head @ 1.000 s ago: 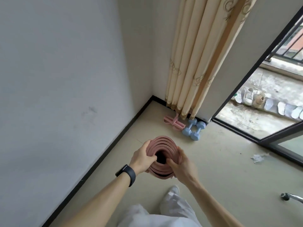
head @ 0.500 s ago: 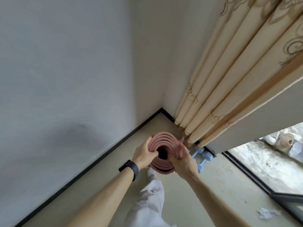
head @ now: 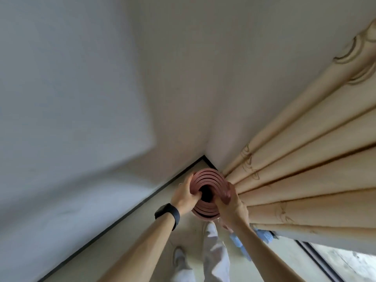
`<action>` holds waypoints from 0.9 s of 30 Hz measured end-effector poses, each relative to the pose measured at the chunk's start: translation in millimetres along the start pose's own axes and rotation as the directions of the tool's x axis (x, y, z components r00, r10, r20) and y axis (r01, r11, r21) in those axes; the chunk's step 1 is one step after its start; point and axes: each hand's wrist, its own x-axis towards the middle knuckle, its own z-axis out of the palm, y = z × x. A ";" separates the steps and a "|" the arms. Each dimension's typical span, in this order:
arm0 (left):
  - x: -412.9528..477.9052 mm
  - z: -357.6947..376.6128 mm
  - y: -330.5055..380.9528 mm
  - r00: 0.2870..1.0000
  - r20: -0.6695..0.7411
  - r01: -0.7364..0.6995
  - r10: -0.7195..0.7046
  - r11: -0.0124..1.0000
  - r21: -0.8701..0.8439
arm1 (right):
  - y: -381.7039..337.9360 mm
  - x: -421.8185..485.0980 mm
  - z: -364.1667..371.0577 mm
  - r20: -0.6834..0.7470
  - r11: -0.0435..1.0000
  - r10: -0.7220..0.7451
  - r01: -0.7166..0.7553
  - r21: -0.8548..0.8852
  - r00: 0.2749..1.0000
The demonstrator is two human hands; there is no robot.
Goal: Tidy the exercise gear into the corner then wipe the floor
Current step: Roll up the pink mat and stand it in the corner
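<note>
**Rolled mat held end-up at the wall corner**
The left hand grips the left rim with its thumb hooked into the hollow core. The pink coil sits between both hands, above the floor. The right hand curls over the right rim, beside the curtain. The mat is judged light, soft and springy, so clamp both rims to keep the coil from unwinding.

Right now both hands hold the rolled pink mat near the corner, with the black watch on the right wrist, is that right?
No. The head view shows the black watch on the left wrist. The rest stands: the left hand and right hand hold the rolled pink mat near the corner.
</note>
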 end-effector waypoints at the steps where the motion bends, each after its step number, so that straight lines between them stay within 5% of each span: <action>1: 19.3 0.1 4.3 1.000 -0.002 0.006 -0.006 0.999 0.031 | -3.5 22.1 0.6 0.011 1.000 -0.008 0.008 0.005 1.000; 4: 71.7 -6.4 14.7 1.000 0.028 0.005 -0.011 0.981 0.193 | -8.8 87.9 7.9 0.040 1.000 -0.028 0.028 0.002 0.999; 6: 97.3 -13.3 20.0 0.999 0.036 -0.033 0.019 0.891 0.453 | -8.0 128.9 16.1 0.059 1.000 -0.018 0.018 -0.007 0.998; 9: 126.4 -28.1 32.6 0.934 0.015 -0.189 0.357 0.460 0.868 | -7.1 185.9 30.6 0.066 0.999 -0.026 0.024 0.021 0.997; 12: 167.2 -41.5 42.3 0.799 0.199 -0.276 0.568 0.052 0.960 | -2.7 238.9 46.3 0.030 0.998 0.027 -0.029 0.059 0.999; 14: 197.8 -44.8 42.6 0.773 0.223 -0.213 0.594 -0.089 0.973 | 4.8 269.6 58.0 0.032 0.992 0.102 -0.104 0.070 0.994; 19: 252.8 -62.5 23.9 0.770 0.066 0.027 0.634 -0.136 0.990 | -12.2 321.2 68.2 0.043 0.995 0.100 -0.101 0.026 0.994; 23: 263.6 -66.4 10.1 0.771 0.116 0.077 0.626 -0.273 0.959 | -20.4 333.5 72.9 0.131 0.984 0.166 -0.172 0.037 0.977; 27: 260.9 -63.9 9.6 0.777 0.116 0.074 0.619 -0.273 0.959 | -21.1 332.7 68.8 0.034 0.991 0.110 -0.113 0.076 0.993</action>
